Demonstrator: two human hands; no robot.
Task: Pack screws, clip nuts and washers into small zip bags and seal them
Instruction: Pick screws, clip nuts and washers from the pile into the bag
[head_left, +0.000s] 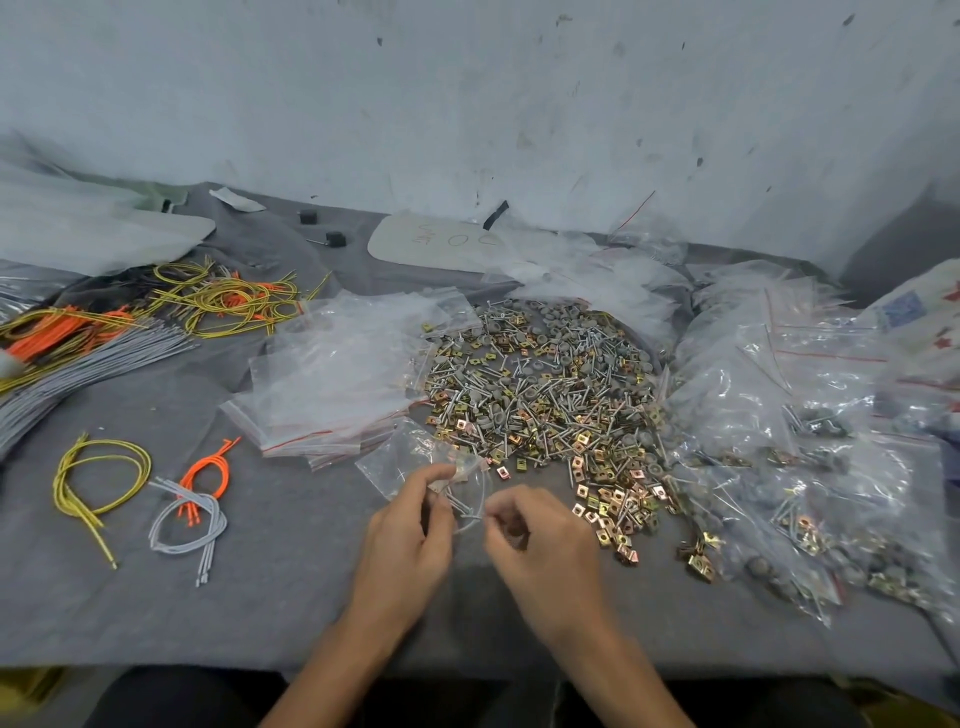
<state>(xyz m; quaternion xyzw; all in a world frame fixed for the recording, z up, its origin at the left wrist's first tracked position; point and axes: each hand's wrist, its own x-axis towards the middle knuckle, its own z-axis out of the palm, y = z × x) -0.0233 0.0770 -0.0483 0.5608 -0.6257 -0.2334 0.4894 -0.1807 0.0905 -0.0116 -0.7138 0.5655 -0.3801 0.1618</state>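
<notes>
– So, where's the small zip bag (410, 462) at, and what are the hands doing?

– Low centre of the bench (260, 597), just on the near side of the big loose pile (540, 384) of screws, clip nuts and washers; its mouth points toward the person. The left hand (410, 535) has its fingers curled and pinches the bag right at the mouth; a few screws (462, 506) show through the clear plastic near that edge.

– And the right hand?

– The right hand (540, 545) sits just beside the left one, up against the bag's mouth; fingers curled in, thumb tucked to the forefinger. Honestly can't tell whether it's pinching the bag's rim or some small part; too blurry there.

– What else is lying around?

– A stack of empty zip bags (332, 379) with red seal strips, just left of the pile and touching its edge; a heap of filled bags (779, 441) on the pile's right side, hardware visible inside. Well off to the left there are three little wire loops on the grey cloth: yellow wires (98, 483), orange wires (208, 478) and grey wires (192, 525), the orange and grey ones overlapping; bigger wire bundles (78, 338) lie further back on the left. A pale board (431, 244) with handwriting lies at the back near the wall.
</notes>
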